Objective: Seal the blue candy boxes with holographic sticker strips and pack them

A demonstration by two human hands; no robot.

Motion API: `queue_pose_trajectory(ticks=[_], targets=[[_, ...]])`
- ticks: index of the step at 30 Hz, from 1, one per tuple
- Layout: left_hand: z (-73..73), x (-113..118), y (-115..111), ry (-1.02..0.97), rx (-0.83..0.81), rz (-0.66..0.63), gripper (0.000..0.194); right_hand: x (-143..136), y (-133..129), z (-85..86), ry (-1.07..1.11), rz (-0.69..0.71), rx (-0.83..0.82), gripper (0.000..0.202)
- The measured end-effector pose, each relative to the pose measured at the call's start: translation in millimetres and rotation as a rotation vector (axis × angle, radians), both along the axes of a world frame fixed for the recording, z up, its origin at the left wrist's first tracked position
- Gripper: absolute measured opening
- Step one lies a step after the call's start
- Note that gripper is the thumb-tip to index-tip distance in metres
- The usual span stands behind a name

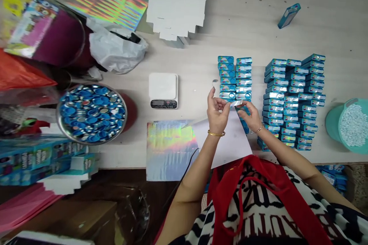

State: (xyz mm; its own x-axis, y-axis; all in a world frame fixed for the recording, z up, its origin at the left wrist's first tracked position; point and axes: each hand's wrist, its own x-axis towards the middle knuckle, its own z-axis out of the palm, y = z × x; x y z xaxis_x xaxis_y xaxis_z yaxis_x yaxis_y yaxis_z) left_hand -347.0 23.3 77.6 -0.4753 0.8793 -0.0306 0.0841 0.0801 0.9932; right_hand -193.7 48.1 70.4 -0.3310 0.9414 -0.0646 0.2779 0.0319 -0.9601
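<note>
Over the desk (244, 26), near two columns of blue packs (243, 69), the left hand (218, 114) and right hand (250, 116) pinch a shiny strip (237, 103) between them; to my eye, uneven pulling could tear it, or a slipping fingertip drop it onto the white sheet (230, 143).

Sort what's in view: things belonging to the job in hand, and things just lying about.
Likely the job's:
small shiny silver strip between left hand and right hand
white paper sheet near them
small blue boxes in columns

Likely just lying about:
crumpled white plastic bag
flat pink sheets
glossy orange plastic
</note>
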Motion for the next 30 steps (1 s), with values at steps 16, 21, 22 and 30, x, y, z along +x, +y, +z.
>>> queue_pose_trajectory(ticks=[16, 21, 22, 30], targets=[[-41.1, 67.2, 51.4, 0.675, -0.359, -0.192, 0.07, 57.7, 64.9, -56.2, -0.483, -0.097, -0.016, 0.027], [-54.0, 75.4, 57.0, 0.774, -0.455, -0.186, 0.072, 57.6, 70.7, -69.4, -0.67, -0.032, -0.019, 0.025], [-56.4, 75.9, 57.5, 0.781, -0.462, -0.186, 0.072, 57.2, 70.6, -71.4, -0.696, -0.024, -0.018, 0.025], [-67.8, 76.9, 61.2, 0.789, -0.534, -0.193, 0.075, 54.6, 68.1, -91.5, -0.736, 0.0, -0.011, 0.028]])
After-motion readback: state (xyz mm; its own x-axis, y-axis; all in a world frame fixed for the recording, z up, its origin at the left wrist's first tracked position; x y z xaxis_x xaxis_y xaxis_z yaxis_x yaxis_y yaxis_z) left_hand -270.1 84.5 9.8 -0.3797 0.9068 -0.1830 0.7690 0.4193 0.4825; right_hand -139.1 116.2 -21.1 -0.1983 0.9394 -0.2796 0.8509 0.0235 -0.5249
